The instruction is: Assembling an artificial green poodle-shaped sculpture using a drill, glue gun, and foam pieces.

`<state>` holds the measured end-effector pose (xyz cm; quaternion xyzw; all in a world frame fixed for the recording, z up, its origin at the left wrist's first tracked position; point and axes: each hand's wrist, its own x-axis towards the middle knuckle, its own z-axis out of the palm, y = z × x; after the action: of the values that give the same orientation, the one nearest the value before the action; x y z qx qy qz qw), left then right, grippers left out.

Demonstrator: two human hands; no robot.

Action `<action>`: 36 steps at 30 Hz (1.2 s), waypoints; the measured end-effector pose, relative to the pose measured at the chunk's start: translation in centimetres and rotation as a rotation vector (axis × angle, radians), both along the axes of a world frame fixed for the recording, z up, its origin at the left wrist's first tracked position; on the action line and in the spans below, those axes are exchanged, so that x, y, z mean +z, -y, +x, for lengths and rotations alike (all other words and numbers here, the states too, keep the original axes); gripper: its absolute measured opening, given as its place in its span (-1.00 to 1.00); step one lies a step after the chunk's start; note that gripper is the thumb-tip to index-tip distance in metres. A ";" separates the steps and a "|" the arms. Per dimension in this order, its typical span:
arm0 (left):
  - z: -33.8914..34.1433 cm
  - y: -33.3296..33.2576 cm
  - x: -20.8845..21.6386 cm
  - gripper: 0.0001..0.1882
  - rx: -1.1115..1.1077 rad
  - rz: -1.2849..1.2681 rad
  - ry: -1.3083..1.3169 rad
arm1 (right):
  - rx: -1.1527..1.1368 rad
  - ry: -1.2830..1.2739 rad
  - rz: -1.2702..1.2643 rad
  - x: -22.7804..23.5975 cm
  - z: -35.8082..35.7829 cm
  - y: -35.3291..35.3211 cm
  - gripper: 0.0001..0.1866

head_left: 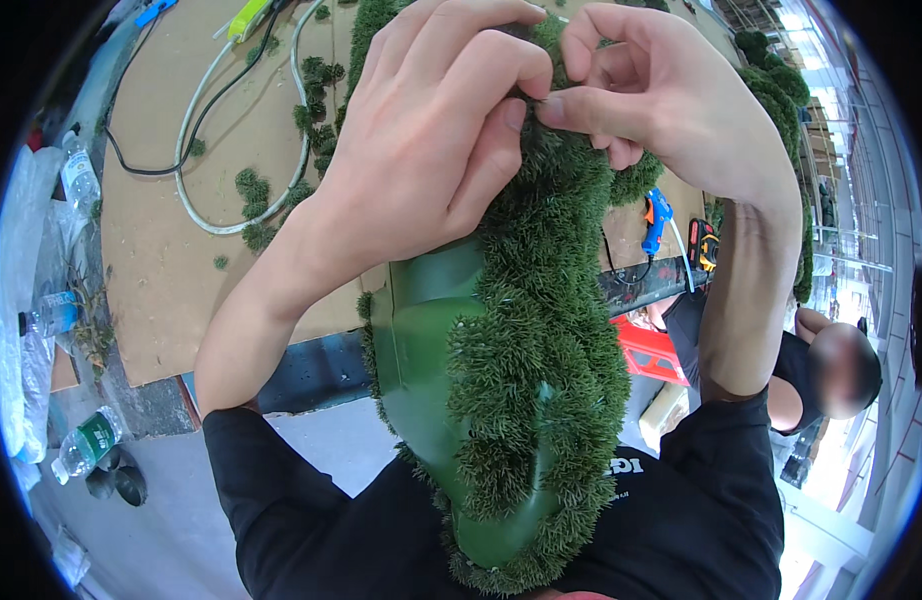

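Note:
A long green plastic form (421,340) extends from my chest away over the table edge. Dense dark-green artificial grass (541,290) covers its right side and its rim, while smooth plastic shows on the left and near the bottom tip. My left hand (431,125) is at the far part of the form, fingers curled and thumb pressed in. Facing it, my right hand (656,105) pinches with thumb and forefinger. The fingertips of both hands meet over the grass; whatever small piece is between them is hidden.
Loose green tufts (253,190) and a looped pale cable (186,205) lie on the brown board (151,290). A blue glue gun (657,222) and a black-yellow battery tool (703,245) are right of the form. Plastic bottles (89,440) stand or lie left. Another person (821,375) is at right.

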<state>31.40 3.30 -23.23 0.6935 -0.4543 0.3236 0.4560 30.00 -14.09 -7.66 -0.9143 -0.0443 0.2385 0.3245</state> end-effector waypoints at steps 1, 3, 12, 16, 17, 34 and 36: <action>-0.3 -0.1 0.4 -0.81 -0.008 -0.008 -0.040 | -0.009 -0.021 -0.007 0.0 0.1 0.0 -0.74; -0.3 -0.4 0.5 -0.81 -0.032 -0.006 -0.074 | 0.051 0.067 -0.051 0.1 -0.5 -0.3 -0.74; -0.8 -0.7 0.6 -0.76 0.043 0.071 -0.088 | 0.248 0.464 0.064 -0.7 -1.7 1.4 -0.78; -1.6 -0.9 2.4 -0.79 0.028 0.133 -0.241 | 0.214 0.324 0.090 -3.9 -0.1 2.6 -0.74; -1.8 -0.9 2.9 -0.80 0.038 0.169 -0.300 | 0.212 0.334 0.112 -4.3 -0.6 3.4 -0.74; -4.1 1.1 5.6 -0.75 0.177 0.139 -0.597 | -0.280 0.231 0.317 -22.1 -11.1 14.3 -0.65; -4.1 0.9 5.6 -0.73 0.215 0.190 -0.550 | -0.253 0.267 0.232 -23.2 -11.0 13.3 -0.63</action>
<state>27.32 2.43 -17.59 0.8387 -0.2659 0.1263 0.4582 18.96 -27.41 -30.81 -0.8925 0.0010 0.0662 0.4462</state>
